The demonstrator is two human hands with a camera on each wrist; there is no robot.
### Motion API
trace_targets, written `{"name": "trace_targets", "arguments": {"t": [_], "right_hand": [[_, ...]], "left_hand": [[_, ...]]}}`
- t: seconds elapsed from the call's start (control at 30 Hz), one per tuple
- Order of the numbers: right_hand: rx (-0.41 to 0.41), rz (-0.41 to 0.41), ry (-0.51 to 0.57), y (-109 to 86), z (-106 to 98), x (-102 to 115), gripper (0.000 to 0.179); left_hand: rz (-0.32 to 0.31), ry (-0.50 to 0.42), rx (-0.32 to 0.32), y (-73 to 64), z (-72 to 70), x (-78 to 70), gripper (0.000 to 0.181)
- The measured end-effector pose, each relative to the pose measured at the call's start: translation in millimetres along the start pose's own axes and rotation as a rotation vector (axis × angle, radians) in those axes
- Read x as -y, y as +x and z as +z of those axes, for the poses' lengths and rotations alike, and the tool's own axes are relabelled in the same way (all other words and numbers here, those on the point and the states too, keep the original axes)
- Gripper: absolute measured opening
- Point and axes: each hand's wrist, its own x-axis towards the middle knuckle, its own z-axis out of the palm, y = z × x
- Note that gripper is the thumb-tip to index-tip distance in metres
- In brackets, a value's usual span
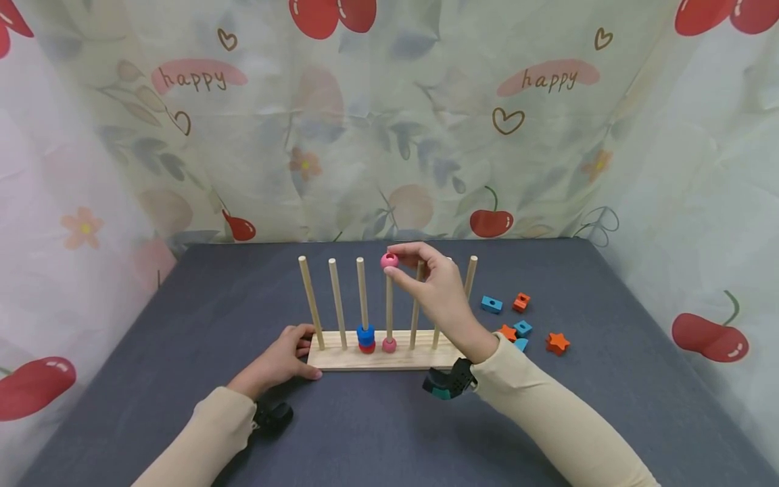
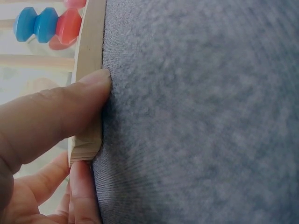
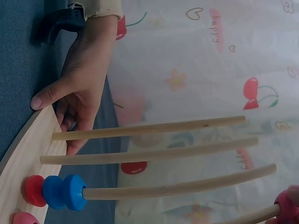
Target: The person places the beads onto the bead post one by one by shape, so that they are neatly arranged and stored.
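Observation:
A wooden pegboard with a row of upright pegs stands on the table. My left hand grips its left end, thumb along the front edge and fingers around the end and behind. Between thumb and fingertips my right hand pinches a pink bead at the top of the fourth peg from the left. Another pink bead sits at the bottom of that peg. On the third peg, two blue beads are stacked above a red bead. My right hand and forearm partly hide the pegs on the right.
To the right of the pegboard lie loose pieces: a blue block, an orange block, an orange star and several more partly behind the right forearm. A printed curtain hangs around the dark tabletop.

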Motion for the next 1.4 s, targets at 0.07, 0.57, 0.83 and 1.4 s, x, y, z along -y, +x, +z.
{"name": "trace_targets", "arguments": {"t": [0.07, 0.57, 0.83, 1.4], "right_hand": [[-0.006, 0.009, 0.003, -0.7, 1, -1, 0.029], [-0.044, 0.091, 0.11, -9.0, 10, -10, 0.027], [-0.021, 0.135, 0.093, -18.2, 15, -25, 0.027], [0.049, 0.251, 0.088, -51.4, 34, -79, 0.031]], "left_hand": [[-0.006, -0.003, 0.002, 0.5, 0.0, -0.2, 0.085], [-0.007, 0.007, 0.005, 0.5, 0.6, -1.2, 0.085], [-0.011, -0.012, 0.004, 0.2, 0.7, -0.6, 0.085], [0.03, -0.023, -0.004, 2.7, 1.1, 4.5, 0.084]]}}
